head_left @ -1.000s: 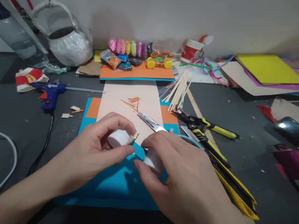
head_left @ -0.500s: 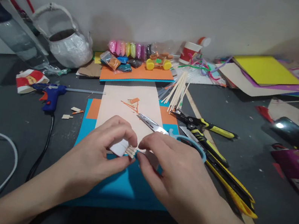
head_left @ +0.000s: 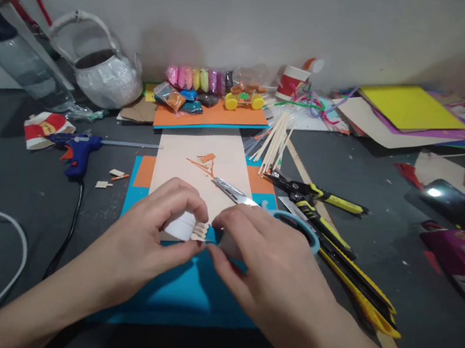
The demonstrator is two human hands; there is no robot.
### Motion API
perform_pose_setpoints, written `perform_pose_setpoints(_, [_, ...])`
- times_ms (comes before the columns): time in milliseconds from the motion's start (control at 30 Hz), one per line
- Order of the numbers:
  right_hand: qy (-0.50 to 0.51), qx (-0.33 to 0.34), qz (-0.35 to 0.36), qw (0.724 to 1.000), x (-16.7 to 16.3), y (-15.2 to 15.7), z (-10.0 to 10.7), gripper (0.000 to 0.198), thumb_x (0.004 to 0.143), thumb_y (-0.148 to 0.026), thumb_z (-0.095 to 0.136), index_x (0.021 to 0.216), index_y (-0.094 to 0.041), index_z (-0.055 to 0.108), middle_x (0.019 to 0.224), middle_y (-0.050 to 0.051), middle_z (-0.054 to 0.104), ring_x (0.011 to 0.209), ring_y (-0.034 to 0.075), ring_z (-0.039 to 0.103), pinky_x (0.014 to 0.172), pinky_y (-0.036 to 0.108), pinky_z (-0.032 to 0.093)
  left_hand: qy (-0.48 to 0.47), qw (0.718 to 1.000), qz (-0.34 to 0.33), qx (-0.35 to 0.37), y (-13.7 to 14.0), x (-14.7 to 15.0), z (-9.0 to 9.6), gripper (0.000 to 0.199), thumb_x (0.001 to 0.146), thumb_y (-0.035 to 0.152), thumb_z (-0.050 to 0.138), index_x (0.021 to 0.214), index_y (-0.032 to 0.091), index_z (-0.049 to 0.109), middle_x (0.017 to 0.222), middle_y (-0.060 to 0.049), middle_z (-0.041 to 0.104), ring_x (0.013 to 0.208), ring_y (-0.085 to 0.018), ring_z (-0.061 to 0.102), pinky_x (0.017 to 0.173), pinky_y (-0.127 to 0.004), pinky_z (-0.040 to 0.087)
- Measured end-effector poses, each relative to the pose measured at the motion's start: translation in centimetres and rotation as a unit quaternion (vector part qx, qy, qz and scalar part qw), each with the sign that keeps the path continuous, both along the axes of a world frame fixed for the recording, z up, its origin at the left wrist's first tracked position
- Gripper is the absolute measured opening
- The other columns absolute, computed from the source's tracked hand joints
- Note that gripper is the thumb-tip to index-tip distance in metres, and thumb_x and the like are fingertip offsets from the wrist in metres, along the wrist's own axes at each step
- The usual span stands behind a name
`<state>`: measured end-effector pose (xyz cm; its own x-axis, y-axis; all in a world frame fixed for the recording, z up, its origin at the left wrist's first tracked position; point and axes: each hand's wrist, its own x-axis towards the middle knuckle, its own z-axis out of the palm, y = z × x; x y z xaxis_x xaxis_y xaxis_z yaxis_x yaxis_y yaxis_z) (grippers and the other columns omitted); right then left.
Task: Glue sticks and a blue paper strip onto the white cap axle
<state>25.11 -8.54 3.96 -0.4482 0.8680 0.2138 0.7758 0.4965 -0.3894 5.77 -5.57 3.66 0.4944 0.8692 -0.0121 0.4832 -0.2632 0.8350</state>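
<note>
My left hand [head_left: 151,232] is closed around a white, rounded piece [head_left: 180,226] that looks like a small paper cup or cap; most of it is hidden by the fingers. Several short wooden sticks [head_left: 201,231] jut from its right side, between my two hands. Close by on the right, my right hand [head_left: 276,258] has thumb and fingers curled together near the stick ends. Something pale [head_left: 229,246] shows inside its grip, too covered to name. Scissors [head_left: 236,192] with light blue handles lie just beyond the right hand.
A blue board [head_left: 184,299] and pale card [head_left: 197,141] lie beneath the hands. Left is a blue glue gun [head_left: 79,154]; right are black-yellow pliers [head_left: 339,201] and a yellow cutter [head_left: 368,292]. Wooden sticks [head_left: 273,145] and clay packets [head_left: 199,79] sit behind.
The white piece has turned slightly in my left hand, so more of its side and the sticks show. Both hands have shifted a little left.
</note>
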Motion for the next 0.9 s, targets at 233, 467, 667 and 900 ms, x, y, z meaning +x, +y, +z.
perform_pose_setpoints(233, [0.022,0.041,0.000,0.999,-0.31,-0.09,-0.78,0.006,0.090,-0.017,0.056,0.091,-0.014,0.061,0.085,0.006,0.064,0.080,0.022,0.060,0.067,0.033,0.044,0.033,0.993,-0.008,0.116,-0.23,0.19,-0.38,0.022,0.085,0.009,0.059,0.100,0.025,0.060,0.100,0.001,0.054,0.096,-0.013,0.056,0.083,-0.021,0.042])
perform_pose_setpoints(467, [0.029,0.064,-0.010,0.997,-0.14,-0.38,-0.75,0.010,0.091,-0.018,0.055,0.093,-0.013,0.064,0.084,0.006,0.066,0.078,0.023,0.063,0.067,0.033,0.045,0.022,0.993,-0.029,0.108,0.01,0.03,-0.33,0.015,0.088,0.014,0.061,0.099,0.025,0.060,0.101,0.003,0.057,0.095,-0.011,0.056,0.081,-0.019,0.042])
perform_pose_setpoints(667, [0.043,0.045,-0.014,0.998,-0.09,-0.48,-0.65,0.012,0.091,-0.019,0.056,0.091,-0.013,0.067,0.083,0.005,0.067,0.078,0.021,0.065,0.067,0.032,0.046,0.018,0.996,-0.041,0.078,0.28,-0.33,-0.10,0.013,0.089,0.019,0.064,0.100,0.025,0.060,0.099,0.004,0.058,0.095,-0.010,0.056,0.083,-0.019,0.042])
perform_pose_setpoints(900, [0.065,0.011,-0.036,0.997,-0.08,-0.17,0.00,0.013,0.092,-0.021,0.057,0.090,-0.015,0.068,0.081,0.003,0.067,0.071,0.016,0.063,0.061,0.028,0.042,-0.024,0.999,-0.026,-0.023,0.11,-0.45,-0.15,0.011,0.089,0.028,0.064,0.100,0.029,0.062,0.102,0.003,0.058,0.095,-0.012,0.055,0.066,-0.015,0.048])
